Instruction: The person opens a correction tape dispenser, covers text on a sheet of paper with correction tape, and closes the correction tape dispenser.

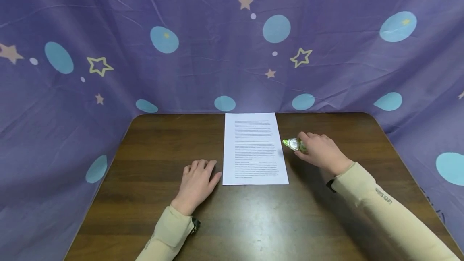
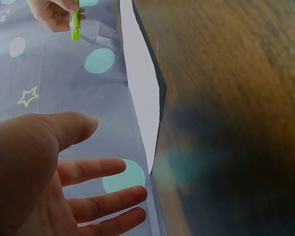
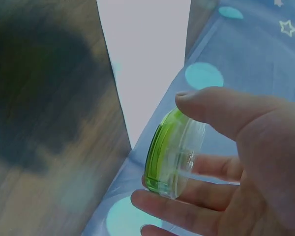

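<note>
Left hand [image 1: 197, 183] lies relaxed beside the printed sheet [image 1: 255, 150], one line [image 1: 255, 162] already gapped; right hand [image 1: 320, 152] pinches a green dispenser [image 1: 293, 144], off-page.

The print [image 1: 255, 151] on the paper [image 1: 229, 150] is too small to read, the right grip [image 1: 320, 152] hides part of the green-and-clear object [image 1: 293, 144], and the head view's lower edge crops the bench [image 1: 261, 216] and left sleeve [image 1: 167, 230]

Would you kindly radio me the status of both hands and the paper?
Right hand gripping green-and-clear dispenser, right of the printed paper. Left hand empty, beside paper's lower left. Paper flat on table, no obstruction visible.
</note>
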Motion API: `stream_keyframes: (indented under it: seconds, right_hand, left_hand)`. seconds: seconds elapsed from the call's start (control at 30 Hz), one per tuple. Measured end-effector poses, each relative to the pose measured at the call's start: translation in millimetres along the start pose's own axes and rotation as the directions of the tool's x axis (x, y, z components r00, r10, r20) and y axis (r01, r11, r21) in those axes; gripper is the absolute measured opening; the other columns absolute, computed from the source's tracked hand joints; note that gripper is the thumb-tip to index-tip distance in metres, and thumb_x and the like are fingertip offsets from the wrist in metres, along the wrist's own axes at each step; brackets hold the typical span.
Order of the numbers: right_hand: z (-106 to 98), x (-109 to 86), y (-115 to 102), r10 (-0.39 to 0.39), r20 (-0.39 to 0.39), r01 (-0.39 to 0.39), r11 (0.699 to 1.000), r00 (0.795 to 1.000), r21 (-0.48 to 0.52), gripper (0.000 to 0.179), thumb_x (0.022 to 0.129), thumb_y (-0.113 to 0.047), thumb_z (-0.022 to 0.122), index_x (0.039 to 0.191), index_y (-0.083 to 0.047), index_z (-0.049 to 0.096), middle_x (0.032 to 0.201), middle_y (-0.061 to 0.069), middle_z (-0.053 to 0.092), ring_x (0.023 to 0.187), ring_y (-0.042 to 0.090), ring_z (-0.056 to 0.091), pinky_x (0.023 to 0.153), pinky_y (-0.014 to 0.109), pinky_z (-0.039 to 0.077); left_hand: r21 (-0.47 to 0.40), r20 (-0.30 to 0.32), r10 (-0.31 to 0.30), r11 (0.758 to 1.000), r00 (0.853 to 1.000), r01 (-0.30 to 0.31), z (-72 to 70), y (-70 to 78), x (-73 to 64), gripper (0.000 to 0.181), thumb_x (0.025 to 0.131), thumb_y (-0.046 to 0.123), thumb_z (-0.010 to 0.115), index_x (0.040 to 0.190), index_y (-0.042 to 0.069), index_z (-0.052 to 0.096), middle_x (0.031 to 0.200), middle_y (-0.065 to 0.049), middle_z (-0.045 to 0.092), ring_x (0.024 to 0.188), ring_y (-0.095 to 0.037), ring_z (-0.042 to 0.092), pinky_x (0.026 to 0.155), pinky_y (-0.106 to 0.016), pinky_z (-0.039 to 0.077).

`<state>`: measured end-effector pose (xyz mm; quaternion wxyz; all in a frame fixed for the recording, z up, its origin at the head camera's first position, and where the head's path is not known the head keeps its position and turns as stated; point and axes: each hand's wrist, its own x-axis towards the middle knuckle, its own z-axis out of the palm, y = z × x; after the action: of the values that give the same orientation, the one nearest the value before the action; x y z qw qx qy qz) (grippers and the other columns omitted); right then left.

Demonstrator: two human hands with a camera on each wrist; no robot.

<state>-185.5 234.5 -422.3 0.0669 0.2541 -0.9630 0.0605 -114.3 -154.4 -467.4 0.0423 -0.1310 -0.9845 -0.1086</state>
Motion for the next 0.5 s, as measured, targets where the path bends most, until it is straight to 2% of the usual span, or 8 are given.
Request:
stream_keyframes:
  seconds: [0.13,0.3,0.43,0.5]
  right_hand:
    - [-1,-1.2,-9,-0.001,0.019,0.0,1.0,1.0,0.029,0.039,0.087,-0.025,0.084,0.104,-0.001,0.058,0.077,0.003,0.056,0.06,0.019,0.051,0.05,0.038,0.044]
    - [-6,0.0,-19,-0.022,0.046,0.019,0.997,0.999,0.079,0.04,0.089,-0.026,0.082,0.104,-0.005,0.052,0.072,0.0,0.052,0.055,0.016,0.047,0.046,0.035,0.039]
    - [-8,1.8,-26,-0.057,0.054,0.049,0.989,0.997,0.138,0.037,0.089,-0.026,0.08,0.105,-0.006,0.053,0.076,-0.001,0.055,0.056,0.015,0.048,0.048,0.036,0.042]
    - [-8,2.8,-30,-0.079,0.051,0.071,0.987,0.996,0.144,0.039,0.089,-0.026,0.08,0.111,-0.003,0.057,0.083,0.002,0.059,0.058,0.014,0.049,0.05,0.036,0.044]
  left_hand:
    - [0.005,0.003,0.001,1.0,1.0,-0.001,0.1,0.1,-0.2,0.043,0.103,0.037,0.066,0.134,0.007,0.067,0.125,-0.02,0.066,0.12,-0.04,0.058,0.096,-0.062,0.045]
    - [0.012,-0.034,0.021,1.0,0.999,-0.021,1.6,0.2,-1.0,0.042,0.102,0.036,0.068,0.132,0.006,0.068,0.123,-0.019,0.067,0.118,-0.04,0.059,0.093,-0.062,0.046]
    - [0.018,-0.036,0.021,1.0,0.999,-0.02,1.9,0.9,-0.9,0.041,0.102,0.036,0.068,0.132,0.007,0.069,0.123,-0.019,0.067,0.118,-0.04,0.059,0.094,-0.062,0.046]
    - [0.02,-0.028,0.017,1.0,0.999,-0.016,2.0,1.2,-1.0,0.041,0.103,0.036,0.067,0.132,0.007,0.069,0.124,-0.019,0.067,0.119,-0.04,0.059,0.094,-0.062,0.046]
